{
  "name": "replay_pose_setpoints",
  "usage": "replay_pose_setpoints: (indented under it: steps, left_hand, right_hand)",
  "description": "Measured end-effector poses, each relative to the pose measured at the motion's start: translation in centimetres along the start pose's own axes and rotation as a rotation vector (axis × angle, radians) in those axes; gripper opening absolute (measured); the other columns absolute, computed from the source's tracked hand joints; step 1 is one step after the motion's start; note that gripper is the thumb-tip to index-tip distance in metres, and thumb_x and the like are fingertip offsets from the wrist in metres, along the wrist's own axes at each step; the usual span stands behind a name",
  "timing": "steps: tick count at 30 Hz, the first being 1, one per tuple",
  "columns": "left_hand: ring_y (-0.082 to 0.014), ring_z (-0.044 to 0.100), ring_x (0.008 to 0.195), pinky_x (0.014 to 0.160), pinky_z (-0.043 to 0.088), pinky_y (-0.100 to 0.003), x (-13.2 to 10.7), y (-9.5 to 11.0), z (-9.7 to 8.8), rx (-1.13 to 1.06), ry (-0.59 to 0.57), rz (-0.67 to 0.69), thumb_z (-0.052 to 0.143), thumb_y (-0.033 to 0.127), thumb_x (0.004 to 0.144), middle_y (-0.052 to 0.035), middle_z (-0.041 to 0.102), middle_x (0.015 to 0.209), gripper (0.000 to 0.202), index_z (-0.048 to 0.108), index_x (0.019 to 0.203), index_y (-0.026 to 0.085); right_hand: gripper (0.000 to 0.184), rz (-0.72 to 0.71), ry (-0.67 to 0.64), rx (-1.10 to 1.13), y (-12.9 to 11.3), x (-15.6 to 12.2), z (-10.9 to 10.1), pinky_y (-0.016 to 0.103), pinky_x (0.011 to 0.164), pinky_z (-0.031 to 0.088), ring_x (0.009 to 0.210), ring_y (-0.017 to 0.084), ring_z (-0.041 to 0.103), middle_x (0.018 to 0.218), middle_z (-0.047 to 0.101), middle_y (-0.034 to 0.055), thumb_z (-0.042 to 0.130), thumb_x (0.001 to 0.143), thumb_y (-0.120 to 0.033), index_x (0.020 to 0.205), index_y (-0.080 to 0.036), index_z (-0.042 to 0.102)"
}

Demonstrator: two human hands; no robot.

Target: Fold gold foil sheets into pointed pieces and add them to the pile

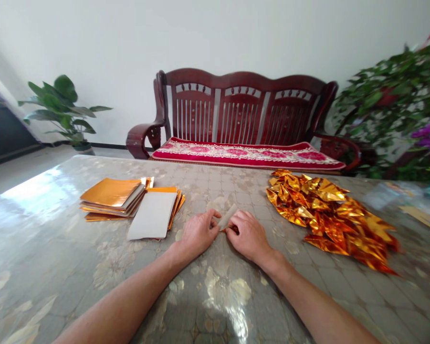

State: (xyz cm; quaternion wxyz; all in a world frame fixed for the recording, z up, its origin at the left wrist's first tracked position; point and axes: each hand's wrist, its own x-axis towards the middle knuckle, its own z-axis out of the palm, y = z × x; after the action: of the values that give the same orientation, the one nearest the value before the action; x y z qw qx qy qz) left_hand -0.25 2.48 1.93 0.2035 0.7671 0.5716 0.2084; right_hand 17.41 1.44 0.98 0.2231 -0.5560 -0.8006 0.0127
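Observation:
Between my two hands, over the middle of the table, is a partly folded sheet of foil paper, its pale grey side mostly showing. My left hand pinches its left edge with thumb and fingers. On the other side, my right hand has its fingers curled closed on the paper, with a bit of orange foil at the fingertips. The fingers hide part of the sheet. To the left lie a stack of gold foil sheets and a second stack topped by a grey-backed sheet. Folded gold foil pieces are heaped at the right.
The table has a glossy, flower-patterned cover. Clear plastic bags and a tan strip lie at its right end. Behind it stands a dark red wooden bench, with a potted plant on the left and leafy plants on the right.

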Motion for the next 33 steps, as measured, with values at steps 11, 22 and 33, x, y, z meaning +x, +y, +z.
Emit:
replay_pose_setpoints:
  steps: [11, 22, 33]
  left_hand:
    - [-0.0166, 0.067, 0.078, 0.064, 0.039, -0.023, 0.1, -0.2, 0.4, -0.008, 0.030, 0.002, 0.058, 0.019, 0.082, 0.0040, 0.072, 0.081, 0.025, 0.059, 0.106, 0.024]
    - [-0.0190, 0.063, 0.093, 0.082, 0.043, -0.027, -0.9, -0.3, 0.1, 0.142, 0.120, 0.175, 0.060, 0.020, 0.085, -0.0009, 0.068, 0.094, 0.011, 0.065, 0.094, 0.024]
    - [-0.0182, 0.063, 0.089, 0.077, 0.042, -0.026, -1.1, 0.4, 0.2, 0.218, 0.057, 0.160, 0.058, 0.030, 0.092, -0.0016, 0.066, 0.088, 0.016, 0.070, 0.083, 0.024]
  right_hand:
    - [0.015, -0.050, -0.023, 0.054, 0.3, 0.2, 0.2, 0.028, 0.069, 0.034, 0.082, 0.017, 0.049, 0.079, 0.057, 0.0006, 0.060, 0.079, -0.012, 0.069, -0.021, 0.053]
    - [0.015, -0.063, -0.031, 0.091, 0.5, 0.1, 0.2, 0.027, 0.070, 0.034, 0.082, 0.017, 0.048, 0.080, 0.056, 0.0004, 0.061, 0.080, -0.013, 0.071, -0.021, 0.053]
    - [0.017, -0.047, -0.029, 0.107, 0.4, 0.2, 0.1, 0.028, 0.071, 0.035, 0.083, 0.018, 0.049, 0.080, 0.057, 0.0010, 0.062, 0.080, -0.012, 0.069, -0.021, 0.052]
